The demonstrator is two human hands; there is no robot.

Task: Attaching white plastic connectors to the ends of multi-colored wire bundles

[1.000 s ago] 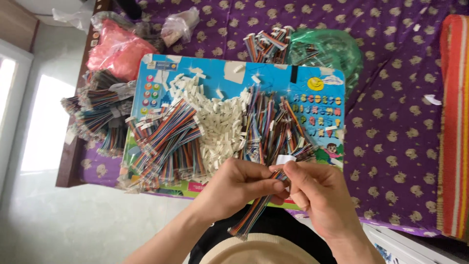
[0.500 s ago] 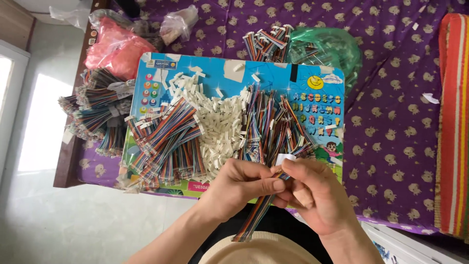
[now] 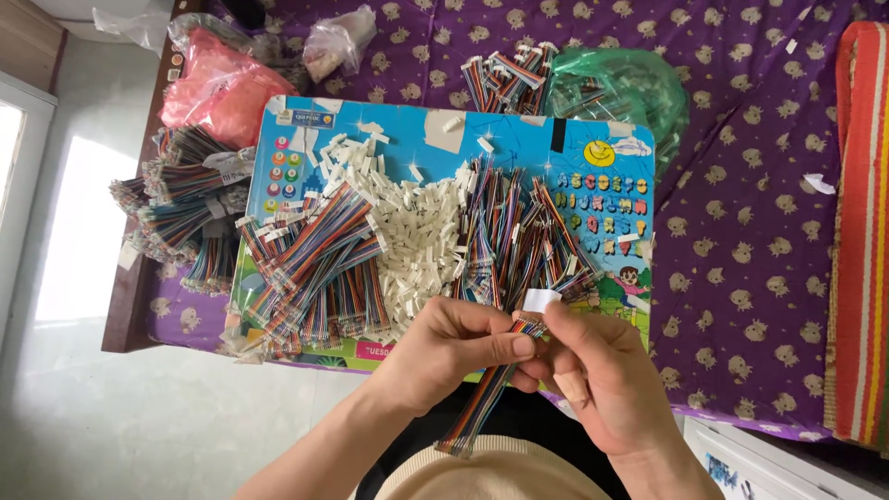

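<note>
Rainbow-coloured wire bundles [image 3: 181, 208], banded, lie stacked at the far left edge of the bed, half off the purple spotted bedspread [image 3: 741, 185]; set aside there, I judge, to keep them out of the working heap.

Pink plastic bag [image 3: 222, 88] and a small clear bag [image 3: 338, 46] behind them, knotted or bunched, contents not readable.

Blue picture board [image 3: 417, 139], laid flat on the bed as my worktop, its stiff face keeping small parts from sinking into the cloth.

Loose ribbon wires [image 3: 319, 268] on the board's left part, fanned in a pile within reach of my left hand.

White plastic plugs [image 3: 417, 231], heaped mid-board between the two wire piles, handy to either side.

Second wire pile [image 3: 514, 236], right of the plugs, ends pointing toward me.

My left hand [image 3: 454, 352], just below the board's near edge: thumb and fingers [image 3: 519, 344] pressed together, pinching one flat rainbow ribbon wire [image 3: 486, 398] near its top, which steadies it; its tail hangs down toward my lap.

My right hand [image 3: 602, 380], touching the left: fingers closed on a white plug [image 3: 540, 301] at the ribbon's upper end, held level with the wire tips. Whether the plug is seated on them I cannot tell.

More wires [image 3: 505, 79] and a green plastic bag [image 3: 620, 97] beyond the board; striped orange cloth [image 3: 861, 231] at the far right.
</note>
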